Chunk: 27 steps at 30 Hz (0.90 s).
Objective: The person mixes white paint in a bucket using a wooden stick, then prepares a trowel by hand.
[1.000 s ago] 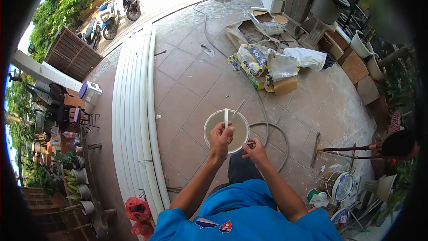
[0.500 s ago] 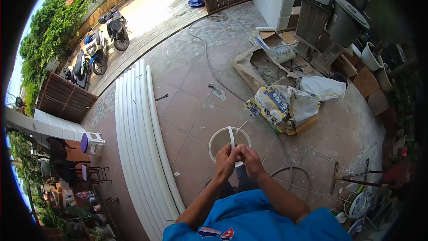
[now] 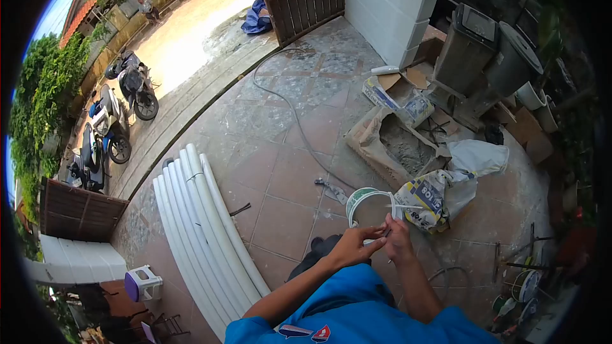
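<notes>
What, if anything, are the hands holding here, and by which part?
Both hands, left hand and right hand, pinch a thin white strip at its lower end, over the white bucket. The exact finger placement cannot be told.

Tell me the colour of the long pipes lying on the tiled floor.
White. The bundle of pipes lies left of the person, clearest in the head view.

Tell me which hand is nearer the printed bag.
Right. The right hand is just left of the printed bag, close to its lower corner. The left hand is farther left, beyond the right hand, below the bucket.
</notes>
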Each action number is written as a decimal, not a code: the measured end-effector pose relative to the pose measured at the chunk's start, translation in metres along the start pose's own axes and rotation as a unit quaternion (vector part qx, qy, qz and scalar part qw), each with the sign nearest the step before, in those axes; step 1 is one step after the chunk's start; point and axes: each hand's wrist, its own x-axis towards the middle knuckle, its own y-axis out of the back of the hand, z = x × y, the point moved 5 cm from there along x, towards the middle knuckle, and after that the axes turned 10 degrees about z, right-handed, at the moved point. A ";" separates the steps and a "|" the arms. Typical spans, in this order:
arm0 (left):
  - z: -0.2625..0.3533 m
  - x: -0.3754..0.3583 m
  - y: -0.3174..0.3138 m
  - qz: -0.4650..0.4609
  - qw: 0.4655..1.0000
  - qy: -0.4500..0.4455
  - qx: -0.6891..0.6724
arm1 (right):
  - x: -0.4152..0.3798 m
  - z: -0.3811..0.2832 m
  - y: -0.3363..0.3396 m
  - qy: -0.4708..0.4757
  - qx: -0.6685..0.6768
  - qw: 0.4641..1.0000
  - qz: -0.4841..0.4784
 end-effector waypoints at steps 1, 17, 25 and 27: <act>0.002 0.011 0.028 -0.016 0.999 -0.003 0.045 | 0.012 -0.008 -0.016 0.003 -0.004 1.000 0.019; -0.201 0.238 0.390 -0.270 0.877 0.055 0.394 | 0.322 -0.072 -0.203 0.003 0.019 0.956 0.292; -0.156 0.439 0.526 -0.286 0.895 0.015 0.341 | 0.436 -0.130 -0.295 0.024 0.145 0.931 0.334; -0.114 0.496 0.558 -0.258 0.899 0.007 0.355 | 0.458 -0.142 -0.323 0.048 0.146 0.930 0.334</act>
